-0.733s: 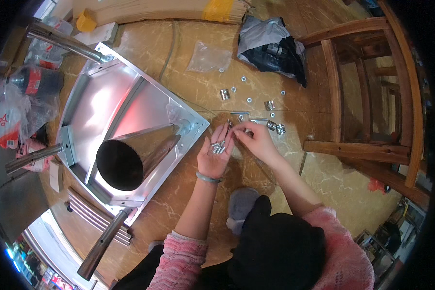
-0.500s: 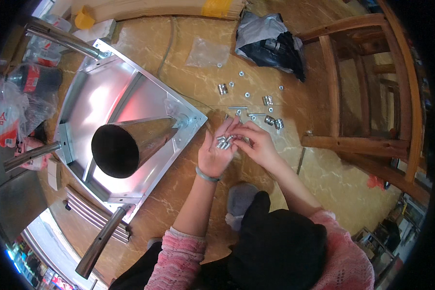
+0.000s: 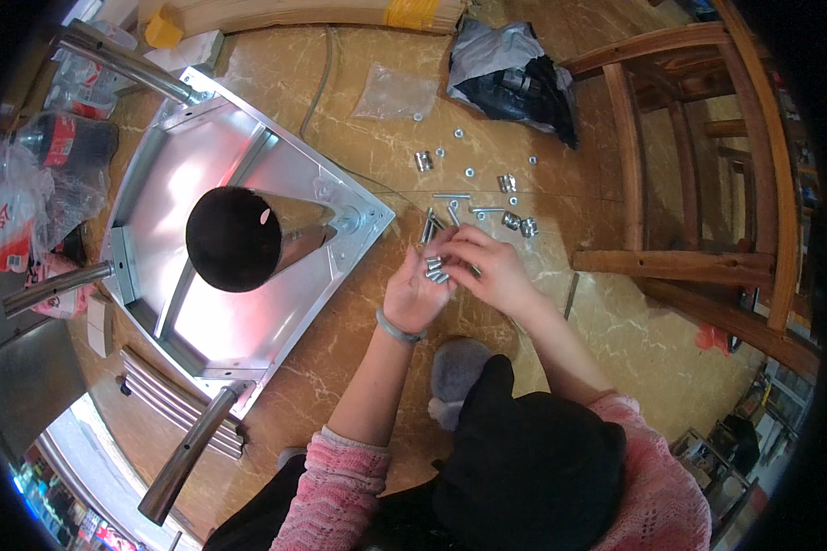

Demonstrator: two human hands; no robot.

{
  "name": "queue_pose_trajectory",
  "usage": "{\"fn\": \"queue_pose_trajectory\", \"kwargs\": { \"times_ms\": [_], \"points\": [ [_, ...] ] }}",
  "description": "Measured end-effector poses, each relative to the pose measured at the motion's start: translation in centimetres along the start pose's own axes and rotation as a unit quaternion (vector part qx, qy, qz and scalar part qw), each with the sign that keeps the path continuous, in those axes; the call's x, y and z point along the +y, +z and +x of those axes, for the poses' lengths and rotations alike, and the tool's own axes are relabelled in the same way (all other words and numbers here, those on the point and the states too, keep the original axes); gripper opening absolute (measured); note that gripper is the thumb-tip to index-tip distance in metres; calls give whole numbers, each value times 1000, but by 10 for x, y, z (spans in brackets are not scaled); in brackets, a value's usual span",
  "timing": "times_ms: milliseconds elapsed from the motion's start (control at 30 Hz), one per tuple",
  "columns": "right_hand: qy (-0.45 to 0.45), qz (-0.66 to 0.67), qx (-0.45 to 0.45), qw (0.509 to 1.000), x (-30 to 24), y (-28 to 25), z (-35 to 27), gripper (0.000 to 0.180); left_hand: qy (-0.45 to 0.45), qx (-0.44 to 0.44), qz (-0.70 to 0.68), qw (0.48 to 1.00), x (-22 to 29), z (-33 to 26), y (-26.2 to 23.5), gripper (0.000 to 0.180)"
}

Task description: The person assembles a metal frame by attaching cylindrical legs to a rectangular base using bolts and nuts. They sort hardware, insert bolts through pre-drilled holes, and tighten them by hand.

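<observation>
Metal bolts (image 3: pixel 436 269) lie in the cupped, open left hand (image 3: pixel 415 292) at frame centre. The right hand (image 3: pixel 487 268) pinches at them, fingers closed, above the marble floor (image 3: pixel 358 321) beside a steel base (image 3: pixel 248 184).

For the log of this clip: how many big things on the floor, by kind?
Shiny square metal base with a cone: 1
Metal tube legs: 3 visible
Brown wooden chair: 1
Clear plastic bags: 1
Black and grey bags: 1
Total: 7
Small screws and nuts: too small to count.
</observation>
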State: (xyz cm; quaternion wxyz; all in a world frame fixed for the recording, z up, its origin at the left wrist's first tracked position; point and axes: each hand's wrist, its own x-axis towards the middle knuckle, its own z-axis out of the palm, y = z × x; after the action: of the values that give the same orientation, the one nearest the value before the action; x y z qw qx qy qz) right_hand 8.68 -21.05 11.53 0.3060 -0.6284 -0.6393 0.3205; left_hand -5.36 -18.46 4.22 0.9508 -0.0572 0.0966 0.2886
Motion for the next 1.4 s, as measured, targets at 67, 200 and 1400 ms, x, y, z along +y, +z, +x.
{"fn": "queue_pose_trajectory", "kwargs": {
  "times_ms": [67,200,1400],
  "points": [
    [-9,-85,-14,996,-3,2,0,19,-16,12,5,1000,-1,-2,0,62],
    [-28,-151,-30,988,-6,3,-2,18,-46,38,24,998,-3,-4,2,65],
    [96,-42,94,990,1,10,-53,14,20,-14,-43,999,6,-16,9,81]
  ]
}}
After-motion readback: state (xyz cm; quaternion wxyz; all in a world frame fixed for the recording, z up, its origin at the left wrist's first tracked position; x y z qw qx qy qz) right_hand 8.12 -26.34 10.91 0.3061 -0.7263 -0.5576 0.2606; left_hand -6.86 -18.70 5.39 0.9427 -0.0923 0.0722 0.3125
